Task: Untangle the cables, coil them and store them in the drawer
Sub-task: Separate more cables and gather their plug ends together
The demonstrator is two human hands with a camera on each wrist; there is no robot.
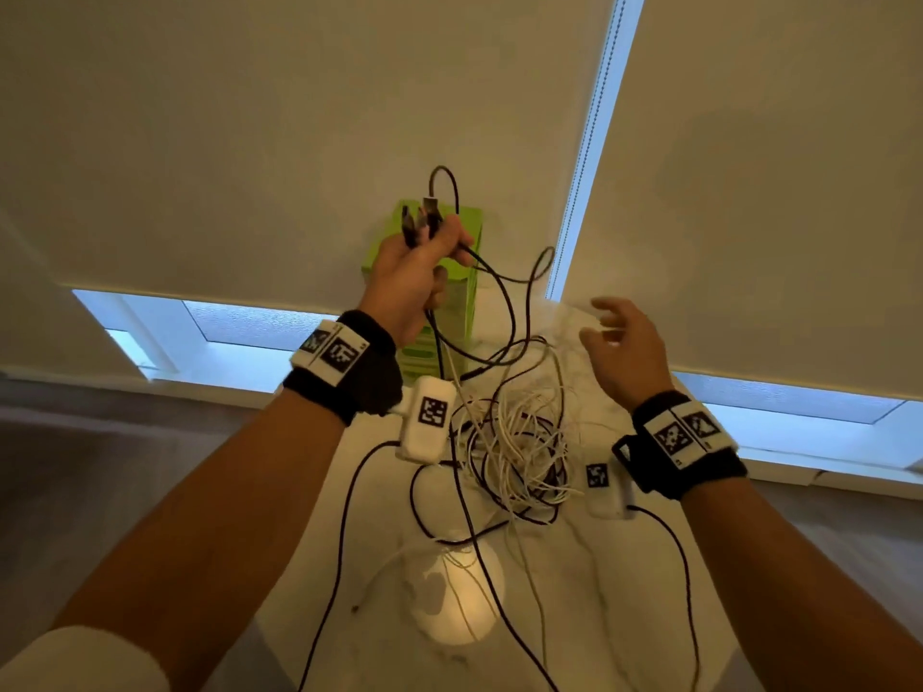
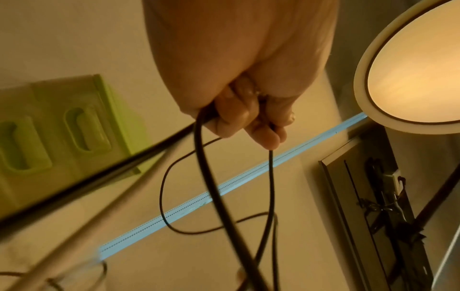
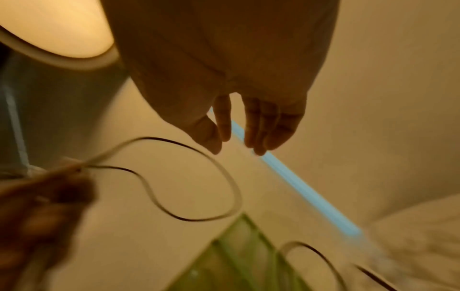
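My left hand (image 1: pixel 424 262) is raised above the table and grips a bundle of black cables (image 1: pixel 492 287) near their plugs (image 1: pixel 422 219); the left wrist view shows its fingers (image 2: pixel 251 118) curled round those black cables (image 2: pixel 206 169). The strands hang down into a tangle of white and black cables (image 1: pixel 519 442) on the white table (image 1: pixel 599 566). My right hand (image 1: pixel 619 337) hovers to the right of the hanging strands, fingers (image 3: pixel 259 126) spread and holding nothing. The green drawer unit (image 1: pixel 462 292) stands behind my left hand.
Pale roller blinds cover the windows behind the table, with a bright gap (image 1: pixel 589 142) between them. A round lamp (image 2: pixel 413 67) glows overhead and its reflection (image 1: pixel 454 591) lies on the near tabletop. Thin black leads run from my wrist cameras across the table.
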